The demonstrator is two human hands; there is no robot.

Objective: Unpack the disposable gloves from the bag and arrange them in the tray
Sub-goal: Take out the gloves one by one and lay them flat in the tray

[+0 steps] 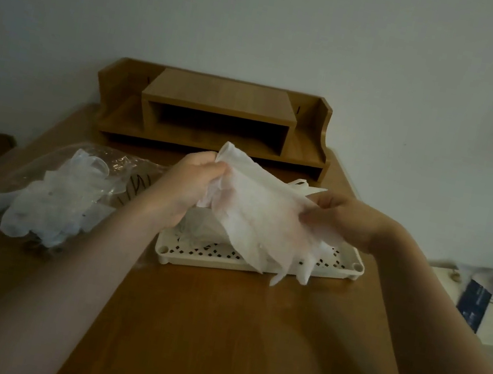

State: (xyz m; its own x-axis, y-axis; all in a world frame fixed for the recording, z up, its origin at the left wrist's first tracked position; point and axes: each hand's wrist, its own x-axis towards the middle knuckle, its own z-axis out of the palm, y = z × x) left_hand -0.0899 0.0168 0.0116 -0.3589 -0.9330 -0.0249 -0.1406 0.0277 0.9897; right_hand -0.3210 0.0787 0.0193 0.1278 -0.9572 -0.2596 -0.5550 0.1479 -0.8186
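- My left hand (197,178) pinches the cuff end of a white disposable glove (253,217), fingers curled round the thin film.
- My right hand (343,218) pinches the same glove at its other side, so it hangs stretched between both hands.
- The glove is held above the cream perforated tray (353,266), its finger ends drooping over the tray's near rim; more crumpled gloves lie inside.
- The clear bag (82,177) with the remaining gloves lies on the wooden table (213,329), just left of my left forearm.
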